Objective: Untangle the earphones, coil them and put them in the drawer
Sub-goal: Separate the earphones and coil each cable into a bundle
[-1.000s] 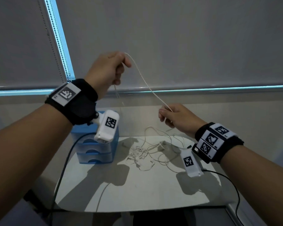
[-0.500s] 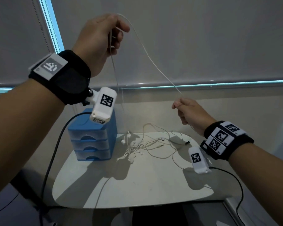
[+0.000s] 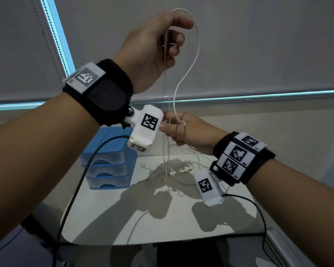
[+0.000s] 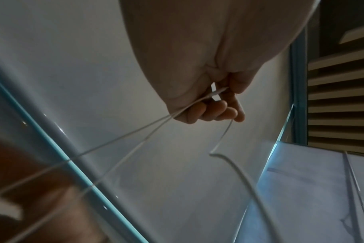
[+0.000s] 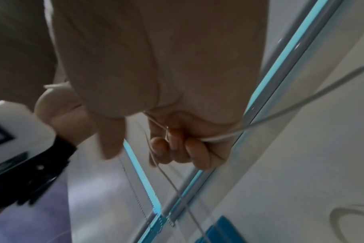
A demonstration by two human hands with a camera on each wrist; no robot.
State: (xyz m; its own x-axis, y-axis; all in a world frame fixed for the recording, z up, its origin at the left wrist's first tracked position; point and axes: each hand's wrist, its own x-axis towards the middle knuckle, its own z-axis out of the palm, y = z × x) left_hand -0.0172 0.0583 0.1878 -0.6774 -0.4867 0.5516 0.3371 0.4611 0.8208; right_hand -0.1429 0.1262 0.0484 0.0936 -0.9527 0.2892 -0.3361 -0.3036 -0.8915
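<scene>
White earphones [image 3: 189, 74] hang as thin cord from my raised left hand [image 3: 162, 35], which pinches a loop of cord between thumb and curled fingers [image 4: 210, 111]. The cord slackens in an S-curve down to my right hand [image 3: 178, 128], lower and just right of the left wrist camera, whose curled fingers [image 5: 177, 148] grip it. More strands drop to a tangle with earbuds [image 3: 174, 170] lying on the white table [image 3: 162, 224]. A blue three-drawer unit [image 3: 108, 164] stands at the table's back left, its drawers closed.
A black cable [image 3: 75, 189] runs from the left wrist camera over the table's left edge. Another black cable [image 3: 258, 212] trails from the right wrist camera. Grey window blinds [image 3: 258, 45] hang behind the table. Bare tabletop lies in front of the tangle.
My right hand has moved left and in toward the left wrist, so the cord between the hands went from taut to slack. The left hand stays raised.
</scene>
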